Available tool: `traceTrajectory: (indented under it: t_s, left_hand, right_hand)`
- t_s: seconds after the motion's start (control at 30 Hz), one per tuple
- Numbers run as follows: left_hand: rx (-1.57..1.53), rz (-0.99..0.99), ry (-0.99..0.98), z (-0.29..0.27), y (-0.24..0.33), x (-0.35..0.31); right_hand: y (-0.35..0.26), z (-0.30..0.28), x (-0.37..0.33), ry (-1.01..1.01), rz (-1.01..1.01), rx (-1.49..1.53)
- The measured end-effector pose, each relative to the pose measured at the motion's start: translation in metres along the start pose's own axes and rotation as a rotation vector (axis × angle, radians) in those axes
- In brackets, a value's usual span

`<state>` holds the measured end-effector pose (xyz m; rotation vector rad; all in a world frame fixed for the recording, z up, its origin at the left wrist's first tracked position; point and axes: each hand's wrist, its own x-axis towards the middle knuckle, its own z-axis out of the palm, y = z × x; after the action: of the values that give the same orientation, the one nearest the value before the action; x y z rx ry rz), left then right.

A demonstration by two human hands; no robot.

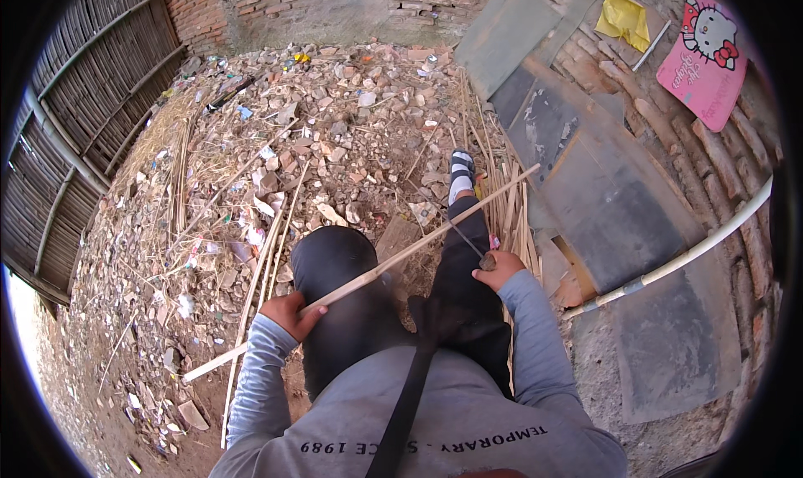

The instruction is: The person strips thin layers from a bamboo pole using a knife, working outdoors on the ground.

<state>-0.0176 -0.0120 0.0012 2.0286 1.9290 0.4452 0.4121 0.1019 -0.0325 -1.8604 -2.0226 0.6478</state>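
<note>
A long pale bamboo strip [401, 256] lies slantwise across my thighs, from the lower left up to the right. My left hand [291, 312] is closed around it near its lower part, beside my left knee. In my right hand [499, 270], fingers wrapped round the handle, is a knife with a long thin dark blade [465, 237]. The blade points up and left and crosses the strip; whether it touches the strip I cannot tell. Loose split bamboo strips [269, 256] lie by my left knee, and more bamboo strips [512, 206] lie beside my right leg.
Rubble and brick pieces [335, 152] cover the ground ahead. Dark flat sheets [623, 219], a white pipe [698, 252], a pink cartoon mat [709, 64] and a yellow wrapper [623, 20] lie at the right. A bamboo wall [84, 118] stands left, a brick wall [335, 10] ahead.
</note>
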Motion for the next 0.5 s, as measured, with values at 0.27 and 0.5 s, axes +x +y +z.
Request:
traceTrajectory:
  t_s: [0.27,0.5]
  left_hand:
    - [-0.027,0.04,0.044,0.009,-0.008,0.002]
    - [-0.014,0.009,0.013,0.009,-0.009,0.004]
  right_hand:
    - [0.003,-0.002,0.004,-0.086,0.02,-0.055]
    - [0.009,0.0,0.001,-0.039,0.0,0.016]
